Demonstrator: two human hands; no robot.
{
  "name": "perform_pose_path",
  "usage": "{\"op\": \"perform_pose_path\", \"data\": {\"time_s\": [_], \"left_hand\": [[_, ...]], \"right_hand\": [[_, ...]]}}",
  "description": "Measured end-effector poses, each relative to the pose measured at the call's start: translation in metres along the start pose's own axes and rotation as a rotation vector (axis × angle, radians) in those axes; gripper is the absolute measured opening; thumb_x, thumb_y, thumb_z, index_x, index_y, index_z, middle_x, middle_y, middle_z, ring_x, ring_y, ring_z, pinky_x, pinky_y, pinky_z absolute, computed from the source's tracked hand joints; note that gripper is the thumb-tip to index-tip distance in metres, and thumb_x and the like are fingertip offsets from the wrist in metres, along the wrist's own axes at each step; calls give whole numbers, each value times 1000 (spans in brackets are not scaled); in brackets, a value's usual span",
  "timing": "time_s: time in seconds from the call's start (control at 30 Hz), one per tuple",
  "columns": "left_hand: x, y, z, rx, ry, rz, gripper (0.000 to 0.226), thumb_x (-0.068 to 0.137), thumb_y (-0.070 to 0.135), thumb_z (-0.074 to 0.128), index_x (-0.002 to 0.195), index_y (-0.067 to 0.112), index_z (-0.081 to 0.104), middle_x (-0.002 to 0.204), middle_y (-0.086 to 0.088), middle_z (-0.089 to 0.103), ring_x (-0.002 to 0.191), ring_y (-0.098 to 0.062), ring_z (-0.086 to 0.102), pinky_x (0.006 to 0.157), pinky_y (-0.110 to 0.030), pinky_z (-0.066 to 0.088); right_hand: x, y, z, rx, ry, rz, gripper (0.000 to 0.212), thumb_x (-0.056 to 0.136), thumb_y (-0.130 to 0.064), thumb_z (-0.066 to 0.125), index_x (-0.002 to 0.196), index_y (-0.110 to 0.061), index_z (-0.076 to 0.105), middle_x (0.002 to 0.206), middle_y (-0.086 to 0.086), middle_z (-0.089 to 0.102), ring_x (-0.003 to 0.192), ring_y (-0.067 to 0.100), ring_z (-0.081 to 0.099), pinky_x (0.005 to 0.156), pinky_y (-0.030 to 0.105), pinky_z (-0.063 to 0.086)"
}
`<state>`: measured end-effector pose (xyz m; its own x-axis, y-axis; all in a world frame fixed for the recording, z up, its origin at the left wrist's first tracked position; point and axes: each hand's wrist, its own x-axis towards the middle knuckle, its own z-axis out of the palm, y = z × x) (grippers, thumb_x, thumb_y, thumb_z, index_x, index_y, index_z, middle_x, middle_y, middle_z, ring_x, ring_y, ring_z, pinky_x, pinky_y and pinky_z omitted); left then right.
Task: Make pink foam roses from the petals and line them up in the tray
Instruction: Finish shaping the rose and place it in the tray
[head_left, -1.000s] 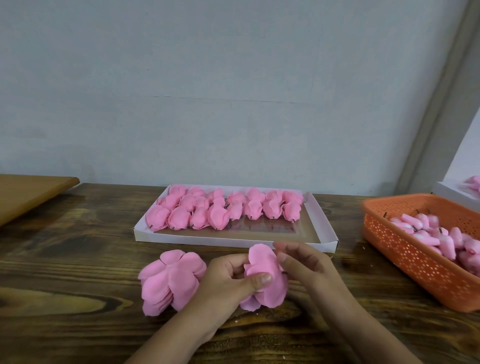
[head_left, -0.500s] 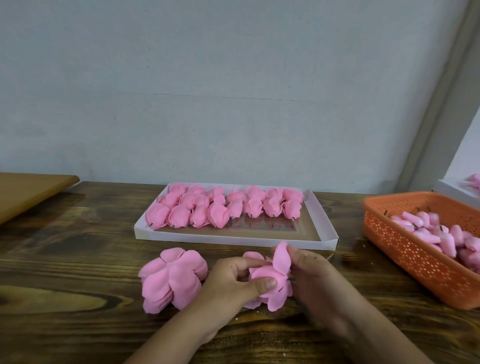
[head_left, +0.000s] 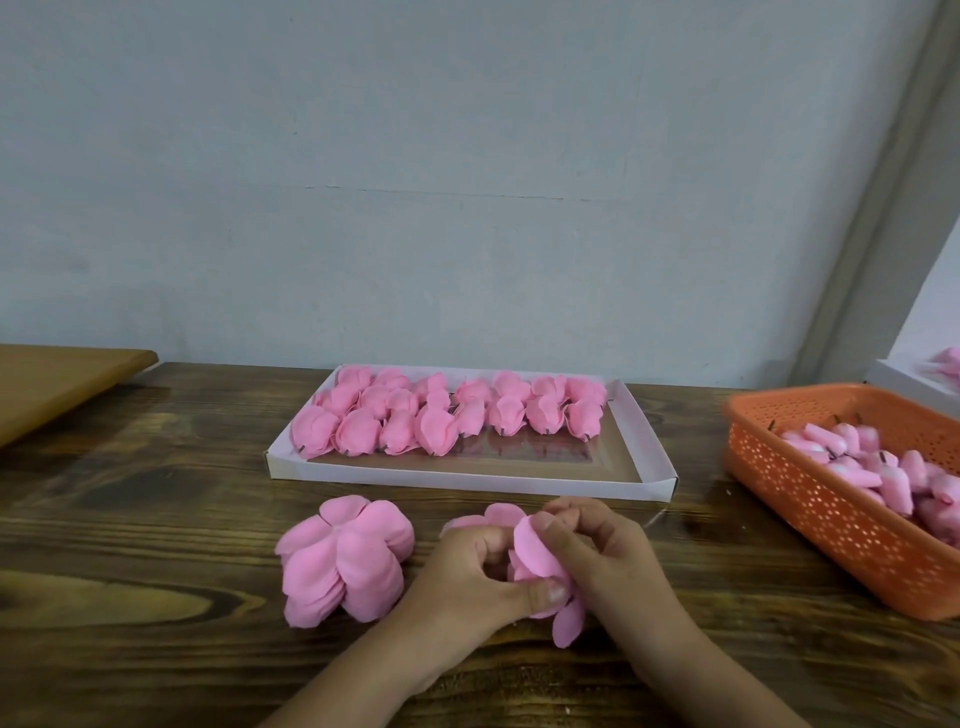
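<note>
- Left hand (head_left: 470, 577) at 6 o'clock of the view, fingers curled, thumb tip pinching the lower edge of the half-formed pink foam rose (head_left: 537, 564).
- Right hand (head_left: 602, 558) touching it from 3 o'clock, fingers curled over the rose's top and right side, index tip pressing 1 petal inward.
- The rose sits between both hands just above the wooden table (head_left: 156, 519); 1 loose petal hangs down at its 5 o'clock, another sticks up at 11 o'clock behind the left knuckles.
- Stack of flat pink petal sheets (head_left: 345, 558) lies on the table at 9 o'clock of the left hand, just beside the wrist; can't tell if it touches.
- White cardboard tray (head_left: 644, 447) at 12 o'clock of the hands, near but apart, long side facing the person.
- Finished pink roses (head_left: 447, 413) fill the tray's far half in about 2 rows, packed touching each other, stems toward the person; the left end looks 3 deep. Near half of the tray shows a bare brown floor.
- Orange perforated plastic basket (head_left: 831, 514) at 3 o'clock, well apart from the hands, cut off by the right edge, holding rolled pink bud cores (head_left: 872, 467) with short dark stems.
- Another white box corner (head_left: 904, 387) behind the basket at 2 o'clock, something pink in it, too blurred to name.
- Light wooden board (head_left: 57, 379) at 9 o'clock, far left edge.
- Grey wall (head_left: 467, 182) behind.
</note>
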<state>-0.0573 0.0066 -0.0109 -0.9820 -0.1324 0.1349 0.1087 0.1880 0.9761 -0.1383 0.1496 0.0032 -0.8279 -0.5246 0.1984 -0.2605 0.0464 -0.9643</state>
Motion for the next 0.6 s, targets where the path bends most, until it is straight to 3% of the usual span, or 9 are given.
{"op": "perform_pose_path", "data": {"time_s": [0.07,0.13,0.2,0.27,0.33,0.43,0.6], "left_hand": [[-1,4,1,-30,-18,15,19,82,31,82,89,14,79,91,-9,75,92,-24,71,83,-36,57],[-3,6,2,-56,2,-6,37,82,46,76,88,9,76,88,-12,70,87,-25,67,85,-45,53],[-3,6,2,-73,18,-37,41,86,45,69,90,4,74,87,-24,62,84,-25,59,86,-59,51],[-3,5,3,-108,11,-57,42,89,39,67,100,-1,71,98,-36,60,89,-30,58,90,-67,48],[-1,3,2,-172,18,-73,37,89,36,69,113,8,71,108,-34,65,97,-37,64,89,-61,51],[3,0,-3,-337,118,-123,46,80,32,80,124,38,67,112,-16,73,106,-39,71,84,-52,59],[4,-2,-9,-449,213,-151,53,76,33,86,122,48,66,101,-13,76,98,-40,73,78,-52,62]], "right_hand": [[0,2,0,-13,51,-30,25,89,-16,71,69,-2,67,99,2,70,87,9,69,77,21,52],[-1,5,-1,-19,67,-45,20,88,-18,73,70,-11,68,100,3,69,77,14,70,65,19,51],[-1,7,-1,-17,79,-37,13,87,-21,75,78,-15,67,100,6,70,75,22,69,62,26,53],[-1,9,0,50,70,-21,11,89,-19,72,93,-13,64,99,6,73,86,27,72,70,36,58],[-1,8,1,136,33,2,20,90,-27,69,104,-14,62,99,3,75,90,22,73,70,32,59],[-1,6,-1,168,62,45,37,79,-44,69,111,-25,63,107,5,69,93,23,72,67,29,57],[-1,8,-3,132,52,10,33,87,-16,75,114,-31,63,113,10,63,98,29,69,83,52,59]]}}
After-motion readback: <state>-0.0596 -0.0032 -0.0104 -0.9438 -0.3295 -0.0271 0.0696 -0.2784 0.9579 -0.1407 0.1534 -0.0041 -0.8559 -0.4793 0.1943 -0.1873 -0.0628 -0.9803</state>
